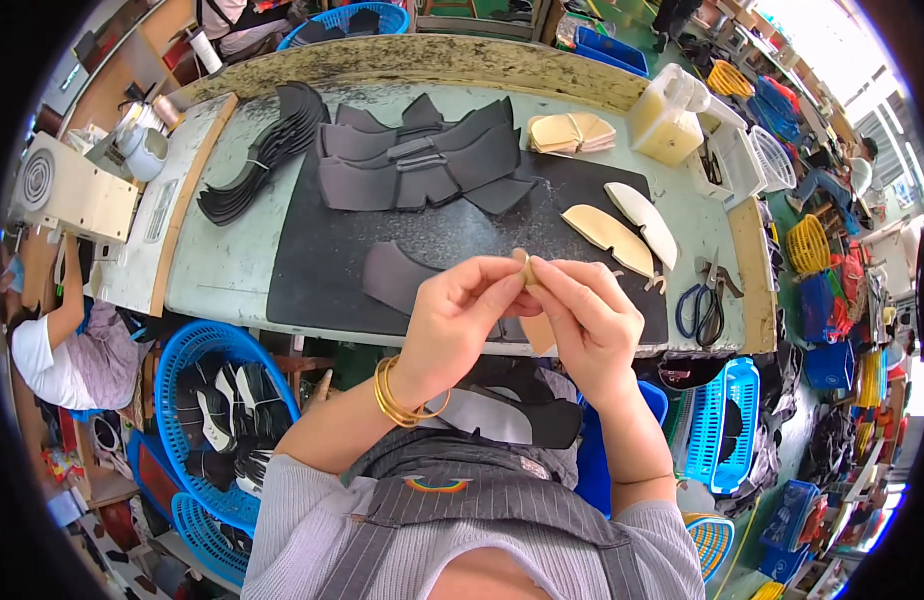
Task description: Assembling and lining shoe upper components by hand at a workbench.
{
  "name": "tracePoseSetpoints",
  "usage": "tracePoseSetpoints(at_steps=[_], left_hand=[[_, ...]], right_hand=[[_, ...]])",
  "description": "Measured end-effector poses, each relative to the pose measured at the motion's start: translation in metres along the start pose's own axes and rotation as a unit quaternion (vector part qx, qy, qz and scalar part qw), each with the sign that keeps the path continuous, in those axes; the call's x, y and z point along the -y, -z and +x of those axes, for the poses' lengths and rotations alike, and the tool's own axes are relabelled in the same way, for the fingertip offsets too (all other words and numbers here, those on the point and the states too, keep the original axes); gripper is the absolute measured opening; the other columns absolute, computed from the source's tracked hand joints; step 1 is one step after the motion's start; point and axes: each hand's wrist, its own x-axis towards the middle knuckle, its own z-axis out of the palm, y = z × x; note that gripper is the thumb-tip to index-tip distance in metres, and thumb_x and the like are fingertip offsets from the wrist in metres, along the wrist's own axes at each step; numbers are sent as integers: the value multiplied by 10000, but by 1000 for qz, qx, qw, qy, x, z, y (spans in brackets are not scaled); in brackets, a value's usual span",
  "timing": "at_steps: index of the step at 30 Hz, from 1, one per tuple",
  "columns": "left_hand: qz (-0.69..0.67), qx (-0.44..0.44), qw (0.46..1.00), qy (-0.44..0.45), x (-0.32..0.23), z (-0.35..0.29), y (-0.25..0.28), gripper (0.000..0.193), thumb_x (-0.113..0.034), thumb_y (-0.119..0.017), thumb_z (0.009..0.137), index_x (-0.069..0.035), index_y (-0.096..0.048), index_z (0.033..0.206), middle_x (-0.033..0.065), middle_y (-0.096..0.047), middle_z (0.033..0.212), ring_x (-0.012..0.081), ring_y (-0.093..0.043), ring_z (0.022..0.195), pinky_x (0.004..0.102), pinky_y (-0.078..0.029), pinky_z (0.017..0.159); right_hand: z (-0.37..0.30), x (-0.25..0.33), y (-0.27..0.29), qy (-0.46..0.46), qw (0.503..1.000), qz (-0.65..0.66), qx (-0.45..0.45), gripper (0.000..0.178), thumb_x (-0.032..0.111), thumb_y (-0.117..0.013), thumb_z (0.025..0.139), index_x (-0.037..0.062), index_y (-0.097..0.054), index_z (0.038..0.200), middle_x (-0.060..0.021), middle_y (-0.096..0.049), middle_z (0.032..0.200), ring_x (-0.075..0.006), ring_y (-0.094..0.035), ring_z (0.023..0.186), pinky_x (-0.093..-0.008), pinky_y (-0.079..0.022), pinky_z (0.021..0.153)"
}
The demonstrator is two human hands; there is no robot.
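My left hand (457, 318) and my right hand (594, 328) meet above the front of the black work mat (307, 275). Thumbs and forefingers of both are pinched together on the tip of a thin beige piece (526, 268), most of it covered by my fingers. Between my palms, lower down, shows a tan patch (539, 335); whether it belongs to the same piece I cannot tell. A dark grey curved panel (390, 277) lies partly behind my left hand. Past my right hand are a cream curved piece (610, 240) and a white one (642, 222).
Black padded panels (417, 160) overlap at the mat's back. Beside them sit a curved black stack (267, 150) and a tied beige bundle (572, 133). Scissors (710, 300) lie at right, below a yellowish glue container (669, 115). Blue baskets (222, 345) flank the table; another person (72, 345) works at left.
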Motion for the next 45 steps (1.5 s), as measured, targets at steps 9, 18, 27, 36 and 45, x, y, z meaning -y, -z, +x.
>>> tracePoseSetpoints(at_steps=[9, 18, 27, 36, 45], left_hand=[[294, -23, 938, -181, 6, -23, 13, 148, -9, -543, 892, 33, -612, 1016, 96, -669, 836, 98, -626, 710, 224, -497, 625], [346, 7, 932, -108, 19, -28, 1, 127, 23, -552, 882, 41, -610, 994, 55, -657, 848, 66, -591, 758, 192, -478, 659], [-324, -25, 936, 138, 50, -11, 18, 131, -127, -420, 822, -53, -473, 727, 15, -491, 674, 125, -500, 673, 276, -433, 689], [259, 284, 920, -73, 51, -48, -13, 90, -118, -596, 793, -48, -541, 791, 99, -538, 851, 183, -533, 740, 302, -432, 636], [191, 1, 970, 153, 14, -14, 87, 225, -163, -699, 817, -22, -568, 935, -15, -599, 780, 35, -511, 625, 174, -421, 564]], right_hand=[[-4, 24, -7, 27, 995, -66, 70, 230, -49, -683, 681, -23, -644, 906, -110, -642, 822, -227, -610, 678, -293, -507, 579], [-38, 19, -3, -197, 980, 13, 12, 87, -49, -626, 760, -39, -612, 845, -84, -638, 773, -123, -602, 669, -252, -489, 563], [-125, -19, 53, -634, 462, 585, -207, 215, 270, -511, 888, 78, -605, 876, -28, -618, 817, -193, -600, 769, -360, -488, 725], [-110, 43, 81, -405, 852, 315, 104, 625, 302, -794, 713, 11, -471, 1163, -70, -537, 1071, -138, -525, 990, -280, -434, 845], [-63, -39, -22, -480, 783, 395, 4, 103, 86, -624, 866, 33, -540, 893, 24, -548, 775, -24, -493, 709, -179, -391, 610]])
